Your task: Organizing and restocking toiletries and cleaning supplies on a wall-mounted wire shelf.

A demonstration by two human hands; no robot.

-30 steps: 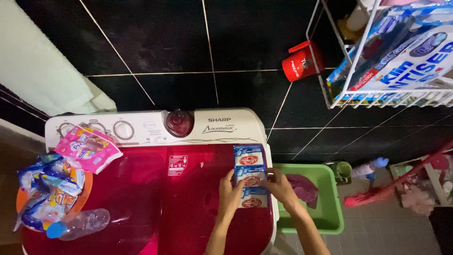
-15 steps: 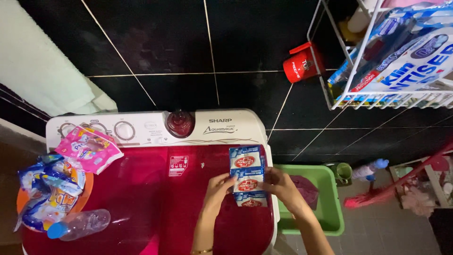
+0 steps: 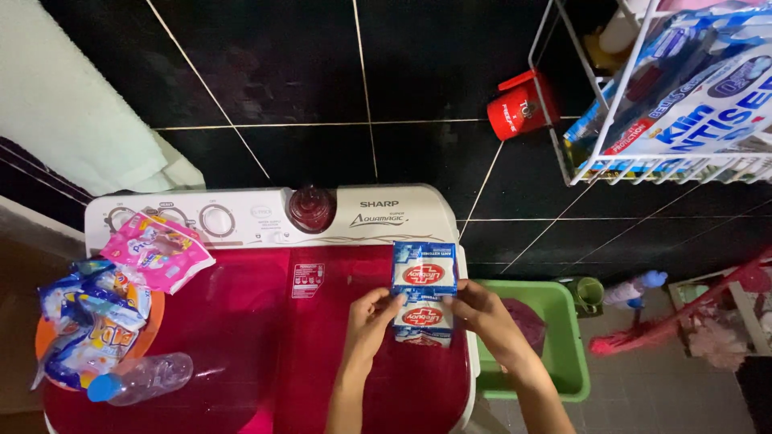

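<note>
A strip of blue-and-white sachets [image 3: 424, 283] with red labels is held over the red lid of a twin-tub washing machine [image 3: 265, 337]. My left hand [image 3: 371, 317] pinches the strip's left edge. On its right edge, my right hand [image 3: 480, 313] grips it at the middle sachet. The top sachet stands free above my fingers; the lowest one hangs below them.
A pink pouch [image 3: 157, 251], blue packets on an orange plate [image 3: 92, 317] and a clear bottle [image 3: 141, 378] lie on the machine's left. A green basin [image 3: 563, 337] with purple cloth sits on the right. A red cup [image 3: 519, 104] and a wire rack [image 3: 667, 88] hang above.
The sachet strip has lifted off the lid and shifted slightly left and up. My left hand slid from on top of the strip to its left edge.
</note>
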